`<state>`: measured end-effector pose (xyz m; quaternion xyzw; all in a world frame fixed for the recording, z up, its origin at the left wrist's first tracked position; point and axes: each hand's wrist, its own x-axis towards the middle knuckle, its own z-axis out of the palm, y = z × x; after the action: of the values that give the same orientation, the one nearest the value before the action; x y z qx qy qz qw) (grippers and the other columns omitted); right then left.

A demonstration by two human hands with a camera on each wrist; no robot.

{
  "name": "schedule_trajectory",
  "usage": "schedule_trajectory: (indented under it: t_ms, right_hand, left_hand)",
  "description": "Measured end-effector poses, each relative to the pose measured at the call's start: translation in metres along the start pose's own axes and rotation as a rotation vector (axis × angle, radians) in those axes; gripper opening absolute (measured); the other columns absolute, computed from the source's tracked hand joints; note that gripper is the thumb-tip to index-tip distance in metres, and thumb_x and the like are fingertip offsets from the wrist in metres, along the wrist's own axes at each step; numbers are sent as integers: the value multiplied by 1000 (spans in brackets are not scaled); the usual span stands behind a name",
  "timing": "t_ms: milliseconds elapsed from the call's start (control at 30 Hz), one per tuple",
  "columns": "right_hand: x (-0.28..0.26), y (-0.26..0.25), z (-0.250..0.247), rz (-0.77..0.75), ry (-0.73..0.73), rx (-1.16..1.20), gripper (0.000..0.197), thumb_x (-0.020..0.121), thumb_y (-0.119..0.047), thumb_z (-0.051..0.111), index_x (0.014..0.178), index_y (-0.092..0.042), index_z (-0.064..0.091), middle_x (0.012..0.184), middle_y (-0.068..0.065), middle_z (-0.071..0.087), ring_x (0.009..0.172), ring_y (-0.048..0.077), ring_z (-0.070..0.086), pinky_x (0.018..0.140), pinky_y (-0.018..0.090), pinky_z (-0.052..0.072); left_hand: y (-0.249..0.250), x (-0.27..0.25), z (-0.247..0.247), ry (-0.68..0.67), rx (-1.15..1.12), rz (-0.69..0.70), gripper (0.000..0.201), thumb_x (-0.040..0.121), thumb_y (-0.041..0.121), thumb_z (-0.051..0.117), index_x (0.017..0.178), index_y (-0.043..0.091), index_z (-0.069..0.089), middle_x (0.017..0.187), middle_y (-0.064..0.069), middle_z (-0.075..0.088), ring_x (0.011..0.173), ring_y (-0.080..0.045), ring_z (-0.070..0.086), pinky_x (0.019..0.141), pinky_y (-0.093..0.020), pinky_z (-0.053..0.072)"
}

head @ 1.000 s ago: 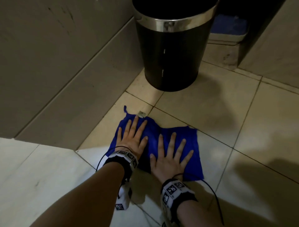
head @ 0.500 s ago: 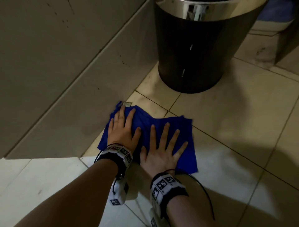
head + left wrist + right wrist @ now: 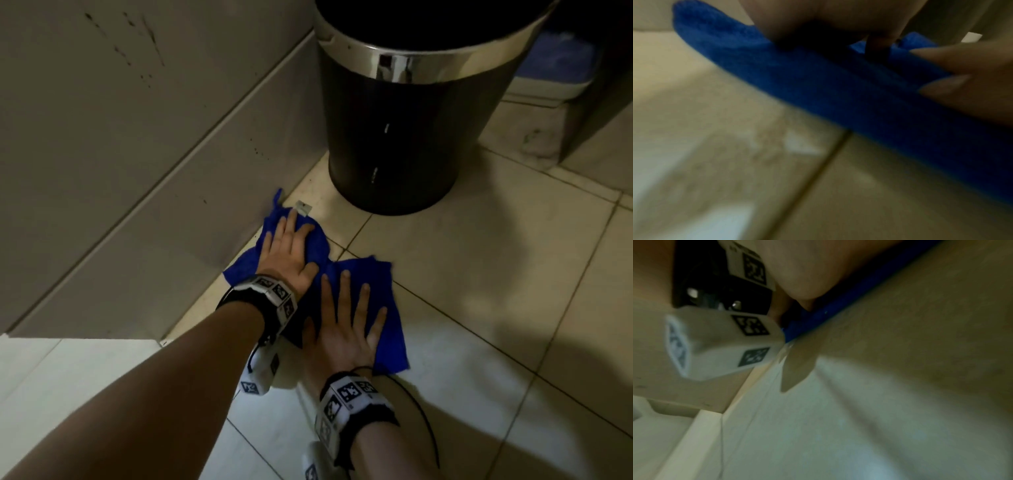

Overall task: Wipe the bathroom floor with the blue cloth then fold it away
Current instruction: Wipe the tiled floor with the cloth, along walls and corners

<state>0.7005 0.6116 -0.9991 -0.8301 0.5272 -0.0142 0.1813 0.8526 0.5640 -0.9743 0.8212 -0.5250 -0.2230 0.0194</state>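
A blue cloth [image 3: 380, 291] lies flat on the beige tiled floor [image 3: 479, 274], its far corner against the foot of the wall. My left hand [image 3: 287, 250] presses flat on the cloth's far left part, fingers straight and close together. My right hand [image 3: 346, 325] presses flat on the near right part, fingers spread. The left wrist view shows the cloth [image 3: 838, 84] bunched into a low ridge under the left hand's fingers [image 3: 953, 56]. In the right wrist view only a thin edge of the cloth [image 3: 849, 293] shows under the palm.
A black waste bin [image 3: 404, 130] with a shiny metal band stands just beyond the cloth. A grey tiled wall [image 3: 120, 154] runs along the left. A small white tag [image 3: 303, 206] lies at the cloth's far corner. Open floor lies to the right.
Both hands have slid the cloth forward and left, toward the wall and the bin. The left hand's fingers have drawn together and the cloth has bunched under it.
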Motion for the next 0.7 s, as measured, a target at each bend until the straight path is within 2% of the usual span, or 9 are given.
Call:
schedule_trajectory:
  t_ms: [133,233,333,433,500,567,600,633,700]
  right_hand:
    - [-4,24,-2,0,12,-17,71,80,-49,35,148,-30,33,156,6,35,140,35,28,113,57,7]
    - [-13,37,-10,39,0,-8,71,80,-49,36,148,-33,32,157,5,34,141,34,28,113,57,9]
    - [-27,52,-18,76,-8,1,69,82,-51,36,149,-34,29,158,4,32,142,33,27,114,54,8]
    - [-45,69,-21,118,-23,-17,67,85,-51,35,150,-33,31,158,4,30,143,31,25,115,52,3]
    - [-57,81,-24,188,-40,4,67,89,-54,22,154,-36,21,163,2,13,148,28,9,117,51,-6]
    - [-68,94,-26,246,-80,0,68,84,-59,-7,150,-44,-14,158,-5,-29,143,22,-30,113,49,-24]
    - [-74,102,-23,281,-91,9,68,80,-59,-16,145,-44,-27,151,-8,-43,136,19,-43,110,49,-29]
    - [-79,110,-24,314,-94,19,68,80,-59,-17,144,-43,-30,149,-9,-46,133,18,-46,110,48,-29]
    - [-86,122,-26,336,-31,-30,69,89,-59,3,153,-39,-12,160,-6,-24,143,18,-33,115,48,-21]
  left_hand:
    - [11,-21,16,-39,119,-5,68,99,49,27,154,30,-8,158,1,-28,146,-19,-22,118,-44,-14]
    - [26,-34,27,-48,140,-34,68,99,52,22,153,30,-12,158,-1,-29,146,-21,-22,118,-47,-14]
    - [41,-48,40,-50,153,-57,69,98,56,17,153,29,-14,158,-3,-28,147,-24,-21,117,-49,-14]
    - [60,-66,54,-7,146,-54,76,86,61,-2,153,29,-14,159,-3,-27,147,-24,-20,117,-48,-14]
    - [74,-80,64,20,150,-61,79,82,61,-7,154,28,-13,159,-5,-27,147,-25,-20,117,-47,-16]
    - [87,-95,74,48,143,-72,78,85,59,-4,155,25,-7,160,-7,-23,148,-27,-17,117,-48,-15]
    - [94,-101,79,56,136,-73,76,87,57,0,156,24,-2,160,-9,-19,148,-28,-14,117,-49,-12]
    - [101,-107,84,52,133,-72,74,90,56,6,156,22,3,161,-10,-13,149,-29,-9,117,-50,-9]
    - [114,-117,91,49,122,-72,71,92,53,19,155,20,15,163,-13,1,149,-33,5,117,-53,2]
